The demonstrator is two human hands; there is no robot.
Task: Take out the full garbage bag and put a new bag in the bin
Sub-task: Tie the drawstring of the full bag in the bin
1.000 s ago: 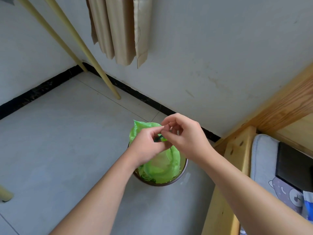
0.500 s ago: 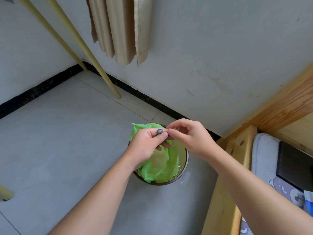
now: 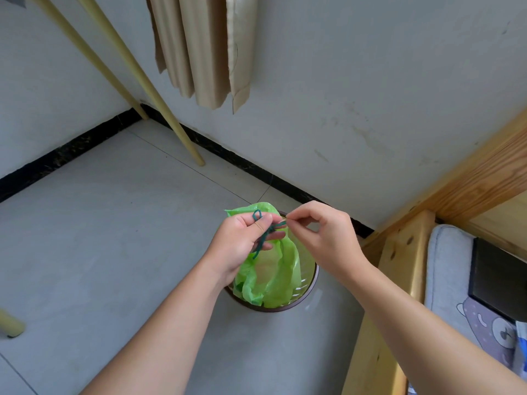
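Holding the bunched green garbage bag point(image 3: 273, 269) over the round brown bin point(image 3: 309, 289) at lower centre of the frame, the left hand point(image 3: 245, 243) was closed on its plastic and dark green drawstring point(image 3: 263, 235). The right hand point(image 3: 322, 238) pinched the drawstring's end between thumb and forefinger, just right of the left.

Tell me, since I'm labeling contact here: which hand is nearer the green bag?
Left. The left hand grips the green bag at its top edge above the bin; the right hand pinches only the dark drawstring, just beside it.
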